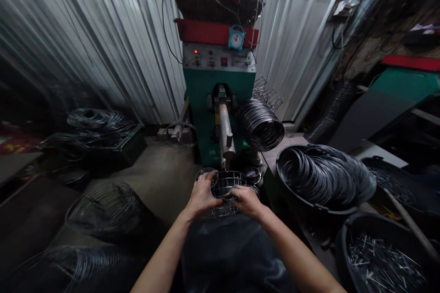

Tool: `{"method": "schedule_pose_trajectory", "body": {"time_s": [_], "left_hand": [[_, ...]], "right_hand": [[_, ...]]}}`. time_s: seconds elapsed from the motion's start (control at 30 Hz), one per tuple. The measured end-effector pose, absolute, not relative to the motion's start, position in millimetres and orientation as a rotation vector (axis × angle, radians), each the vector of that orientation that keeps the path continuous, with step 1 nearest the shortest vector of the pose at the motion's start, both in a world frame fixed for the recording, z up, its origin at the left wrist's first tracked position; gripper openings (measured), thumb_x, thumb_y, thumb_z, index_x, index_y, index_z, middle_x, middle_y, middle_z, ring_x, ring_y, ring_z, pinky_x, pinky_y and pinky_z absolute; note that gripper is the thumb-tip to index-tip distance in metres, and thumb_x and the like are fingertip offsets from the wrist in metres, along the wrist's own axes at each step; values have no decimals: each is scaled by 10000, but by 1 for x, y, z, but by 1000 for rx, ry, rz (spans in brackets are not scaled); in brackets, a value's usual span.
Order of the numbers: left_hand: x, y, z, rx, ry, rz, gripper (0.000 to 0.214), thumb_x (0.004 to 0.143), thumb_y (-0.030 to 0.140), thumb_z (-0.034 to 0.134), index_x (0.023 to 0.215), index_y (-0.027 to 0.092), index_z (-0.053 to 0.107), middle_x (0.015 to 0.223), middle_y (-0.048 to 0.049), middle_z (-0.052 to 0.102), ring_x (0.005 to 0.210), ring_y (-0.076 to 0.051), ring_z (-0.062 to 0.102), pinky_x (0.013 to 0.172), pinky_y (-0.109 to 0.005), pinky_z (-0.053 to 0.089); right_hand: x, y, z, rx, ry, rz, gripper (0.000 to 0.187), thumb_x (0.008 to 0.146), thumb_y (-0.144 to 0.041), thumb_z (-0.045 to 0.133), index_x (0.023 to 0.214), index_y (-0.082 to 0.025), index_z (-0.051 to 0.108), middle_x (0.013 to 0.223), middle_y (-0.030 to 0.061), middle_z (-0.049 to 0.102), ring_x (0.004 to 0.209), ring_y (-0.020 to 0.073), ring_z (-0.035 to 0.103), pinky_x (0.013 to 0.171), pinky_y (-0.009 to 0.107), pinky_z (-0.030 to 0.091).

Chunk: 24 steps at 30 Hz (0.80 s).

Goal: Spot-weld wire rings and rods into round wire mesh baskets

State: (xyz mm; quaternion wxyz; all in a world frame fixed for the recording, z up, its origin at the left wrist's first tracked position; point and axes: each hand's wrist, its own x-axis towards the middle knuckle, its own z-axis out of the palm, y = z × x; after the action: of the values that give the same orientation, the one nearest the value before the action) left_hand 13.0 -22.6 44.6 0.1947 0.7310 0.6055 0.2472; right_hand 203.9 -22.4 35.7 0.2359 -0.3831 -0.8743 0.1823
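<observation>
A round metal wire basket (228, 182) sits low in front of me, just below the tip of the machine's arm (226, 135). My left hand (203, 193) grips its left side, thumb pointing inward and fingers over the rim. On the near right side, my right hand (245, 199) is closed with thumb and finger pinched at the wires. Whether a separate small piece is in that pinch, I cannot tell. Behind the basket stands the green machine (201, 87), its red light lit. A dark apron or cover (233, 252) lies across my lap below the basket.
To the right, one tub holds coiled wire rings (323, 176) and another holds short metal rods (385, 261). A bundle of rings (261, 123) hangs beside the machine. Wire rings (106, 208) and a dark bin (129, 149) stand left. A blue clock (237, 37) hangs on the machine.
</observation>
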Motion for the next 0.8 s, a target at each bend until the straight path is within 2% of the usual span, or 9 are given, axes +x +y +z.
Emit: {"method": "schedule_pose_trajectory", "body": {"time_s": [0.23,0.53,0.67,0.8], "left_hand": [[15,-25,42,2021,1729,689,868,495,262,734,1288,185,390,1253,-100,468,1173,-275,438,984,-392,369],[14,7,42,1980,1746,632,860,518,331,738,1299,192,405,1213,-100,503,1139,-281,476,943,-381,393],[17,7,44,1985,1738,646,868,499,391,762,1278,195,434,1192,-99,526,1120,-282,494,919,-365,408],[20,7,48,2009,1832,644,853,545,402,729,1308,209,400,1217,-111,508,1140,-295,473,919,-394,392]], "right_hand": [[204,-24,34,-1097,-2403,479,160,787,-121,641,915,-210,677,890,28,683,815,150,648,698,205,471],[200,5,45,-1159,-2376,487,166,765,-76,652,878,-192,685,895,41,689,833,161,647,722,211,463],[201,5,38,-1145,-2309,483,147,784,-107,649,884,-210,680,925,24,689,860,159,642,747,209,461],[200,7,33,-1192,-2294,438,119,810,-145,629,889,-221,677,918,23,688,852,167,645,734,215,468]]}}
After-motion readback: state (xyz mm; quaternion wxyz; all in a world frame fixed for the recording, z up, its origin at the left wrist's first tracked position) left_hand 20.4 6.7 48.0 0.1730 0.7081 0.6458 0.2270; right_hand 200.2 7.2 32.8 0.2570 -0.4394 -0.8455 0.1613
